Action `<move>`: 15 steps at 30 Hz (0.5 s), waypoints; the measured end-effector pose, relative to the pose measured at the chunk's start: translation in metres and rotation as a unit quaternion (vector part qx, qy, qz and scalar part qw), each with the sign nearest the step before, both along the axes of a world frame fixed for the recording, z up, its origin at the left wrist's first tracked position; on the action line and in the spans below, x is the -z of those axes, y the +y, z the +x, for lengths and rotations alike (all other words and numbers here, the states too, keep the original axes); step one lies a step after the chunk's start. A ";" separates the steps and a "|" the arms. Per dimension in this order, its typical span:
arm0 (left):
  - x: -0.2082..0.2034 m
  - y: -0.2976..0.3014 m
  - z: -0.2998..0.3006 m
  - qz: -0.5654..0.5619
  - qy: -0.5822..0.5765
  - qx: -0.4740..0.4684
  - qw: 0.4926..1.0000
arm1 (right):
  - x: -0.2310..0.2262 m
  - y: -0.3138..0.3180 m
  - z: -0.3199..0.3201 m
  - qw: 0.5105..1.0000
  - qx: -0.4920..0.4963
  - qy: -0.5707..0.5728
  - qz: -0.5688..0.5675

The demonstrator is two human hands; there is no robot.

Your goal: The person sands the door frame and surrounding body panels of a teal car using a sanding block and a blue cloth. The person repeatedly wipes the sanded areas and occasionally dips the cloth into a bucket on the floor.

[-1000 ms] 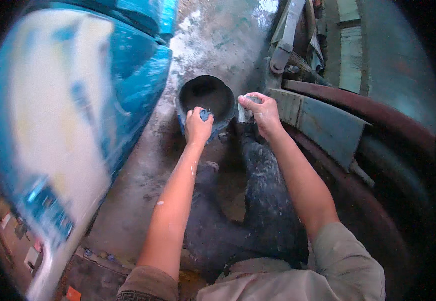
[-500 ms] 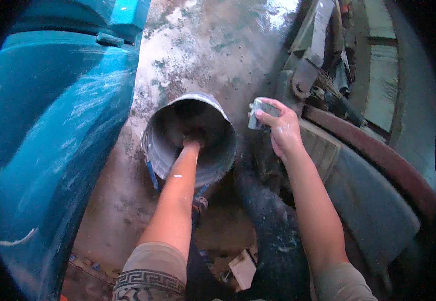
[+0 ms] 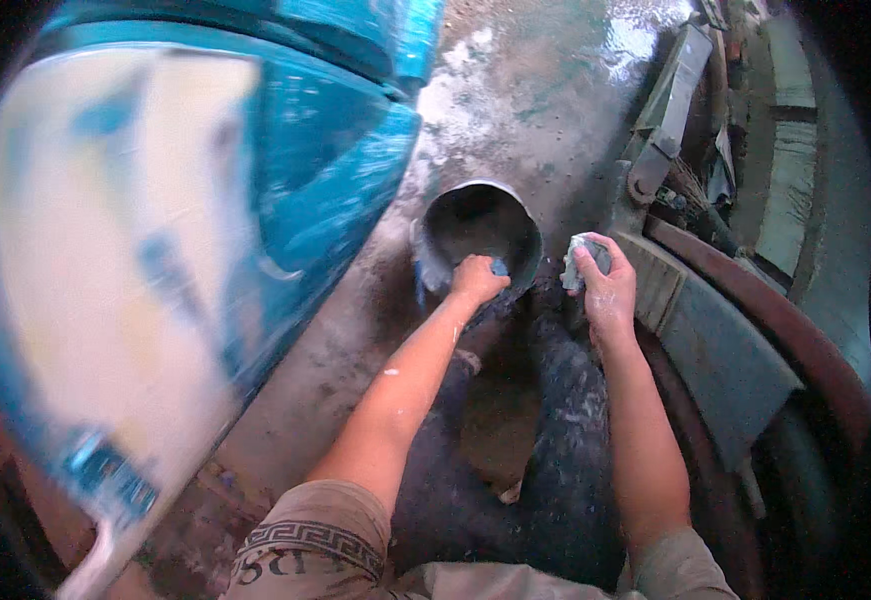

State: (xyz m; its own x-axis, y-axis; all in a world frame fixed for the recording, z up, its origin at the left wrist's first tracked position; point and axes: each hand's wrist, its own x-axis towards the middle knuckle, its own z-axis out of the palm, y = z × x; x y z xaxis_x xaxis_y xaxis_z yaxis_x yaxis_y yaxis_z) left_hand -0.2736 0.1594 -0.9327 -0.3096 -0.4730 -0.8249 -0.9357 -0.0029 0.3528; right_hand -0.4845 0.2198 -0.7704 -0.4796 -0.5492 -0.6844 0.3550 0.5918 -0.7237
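Observation:
My left hand [image 3: 479, 282] is at the mouth of a grey bucket [image 3: 450, 215], its fingers closed on a small blue piece [image 3: 498, 267]; whether that is sponge or cloth I cannot tell. The bucket stands on the floor in front of my legs, its opening tilted up toward me. To the right of the bucket and apart from it, my right hand [image 3: 610, 285] pinches a grey-green block [image 3: 581, 262] with a pale, crusted edge. White smears mark my left forearm and right hand.
Along the left stands a large blue body panel [image 3: 330, 160] with a broad pale patch [image 3: 95, 320]. Wet, stained concrete floor [image 3: 515, 90] runs ahead. Grey metal parts [image 3: 720, 370] and a reddish curved bar [image 3: 770, 300] crowd the right side.
My left hand has come up from deep inside the bucket to its mouth, showing the blue piece. The view has swung left, bringing the pale patch into sight. My right hand still holds the block.

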 end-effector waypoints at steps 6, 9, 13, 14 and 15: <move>-0.250 -0.005 0.023 -0.164 0.045 -0.007 0.985 | -0.127 0.002 0.023 0.999 -0.040 -0.005 -0.013; -0.366 -0.005 0.055 -0.255 0.074 0.018 0.964 | -0.158 0.006 0.048 0.996 -0.067 -0.001 -0.059; -0.530 -0.005 0.092 -0.363 0.069 0.072 0.926 | -0.211 0.002 0.096 0.987 -0.129 -0.027 -0.088; -0.569 -0.002 0.102 -0.385 0.059 0.092 0.916 | -0.225 0.001 0.112 0.985 -0.139 -0.033 -0.095; -0.602 -0.001 0.111 -0.403 0.055 0.115 0.906 | -0.237 0.002 0.128 0.981 -0.149 -0.029 -0.118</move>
